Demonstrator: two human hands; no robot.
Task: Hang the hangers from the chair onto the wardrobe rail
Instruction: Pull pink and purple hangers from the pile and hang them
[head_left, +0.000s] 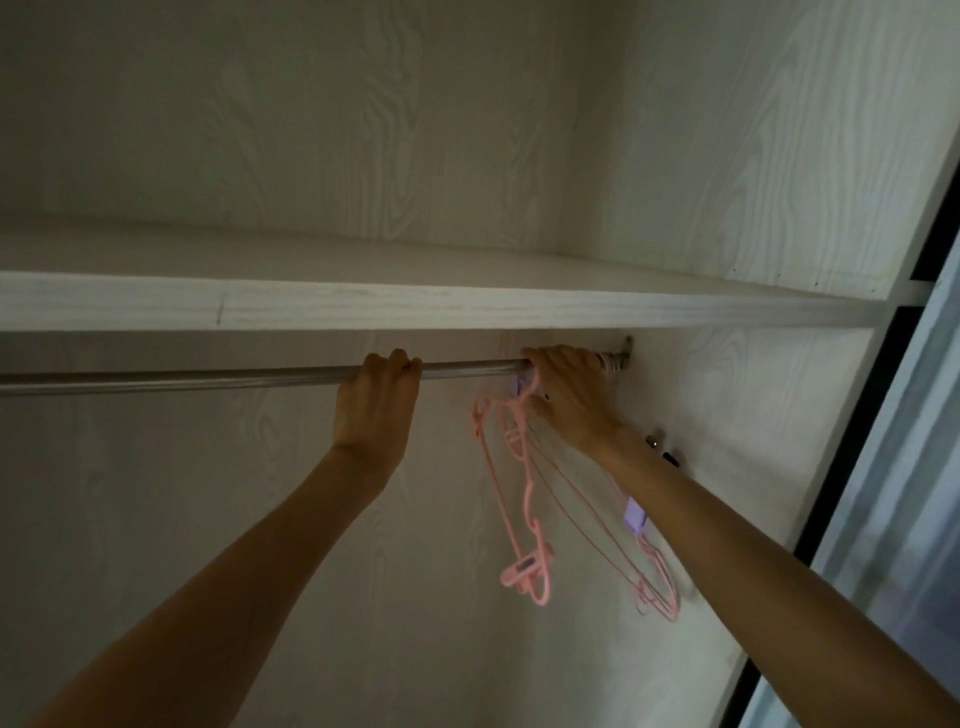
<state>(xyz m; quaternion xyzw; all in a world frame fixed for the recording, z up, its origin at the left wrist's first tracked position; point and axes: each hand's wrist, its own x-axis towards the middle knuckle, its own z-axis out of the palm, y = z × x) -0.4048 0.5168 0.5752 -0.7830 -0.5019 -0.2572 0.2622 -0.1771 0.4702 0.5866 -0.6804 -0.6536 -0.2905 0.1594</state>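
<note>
A: Pink plastic clothes hangers (524, 499), a bunch of thin ones, hanging off the round silver metal wardrobe rail (208, 378) near its right end. Some have clips, one pink clip low down, one lilac clip (636, 515) by the forearm.

B: Hands?

A: Left hand (378, 397) is up on the rail, fingers curled over the top of the bar, so its grip is closed round the rail itself. Right hand (566, 395) is at the hooks end, fingers curled over the rail where the hanger hooks sit, thumb under by the hooks.

B: Is the right grip on the rail or on the hooks?

A: Closed round the hooks at the rail (the hooks themselves are mostly hidden under the fingers, can't tell how many are over the bar).

B: Hanger count?

A: Can't tell, they overlap. Several.

B: Surroundings?

A: Pale wood-grain wardrobe shelf (467, 306) runs just above the rail. Metal rail bracket (623, 356) fixed to the right side panel, just right of the right hand. Hangers dangle tilted, bottoms swung toward the right panel, between the two forearms. Dim lighting.
</note>
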